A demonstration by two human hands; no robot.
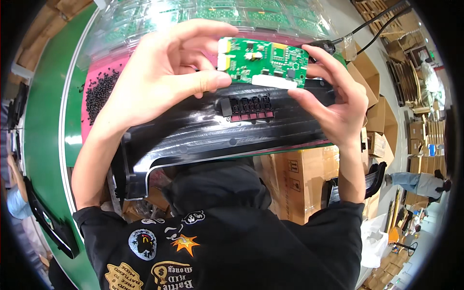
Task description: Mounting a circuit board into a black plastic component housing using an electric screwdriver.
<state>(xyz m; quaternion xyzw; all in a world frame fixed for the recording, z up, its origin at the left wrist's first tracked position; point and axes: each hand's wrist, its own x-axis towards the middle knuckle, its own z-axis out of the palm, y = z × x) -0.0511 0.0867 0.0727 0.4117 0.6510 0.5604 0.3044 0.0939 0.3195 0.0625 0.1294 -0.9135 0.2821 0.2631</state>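
Observation:
A green circuit board (265, 65) is raised above the bench, tilted slightly with its right end lower. White connectors stand at its left end and a white strip lies along its lower edge. My left hand (159, 79) pinches the left end between thumb and fingers. At the opposite end, my right hand (340, 101) grips the board's edge, thumb below and fingers above. Beneath the board lies a long black plastic housing (193, 130) with a cluster of small slots (252, 108) near its middle.
A heap of small black screws (100, 94) sits on a pink mat at the left. Clear trays of green boards (275, 17) cover the far side. A black cable (372, 21) runs at the upper right. Cardboard boxes (311, 181) stand below the bench; another black panel (50, 224) is far left.

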